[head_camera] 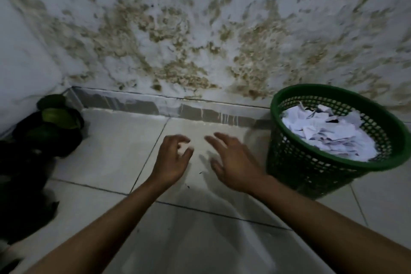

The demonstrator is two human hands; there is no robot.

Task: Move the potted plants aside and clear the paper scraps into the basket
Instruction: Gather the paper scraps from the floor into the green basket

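Note:
A green plastic lattice basket (287, 162) stands on the floor at the right, holding a heap of white paper scraps (329, 131). Potted plants (53, 118) with dark pots and green leaves sit in the left corner by the wall. My left hand (171, 160) hovers over the white floor tiles at centre, its fingers curled round a small white paper scrap (182, 148). Beside it, my right hand (233, 162) is spread with straight fingers just above the tile and holds nothing.
A stained, peeling wall (200, 40) rises close behind the floor, with a grey skirting strip (178, 107) along its base. Dark shapes, partly leaves, fill the lower left edge (24, 196). White tiled floor (178, 240) lies under my forearms.

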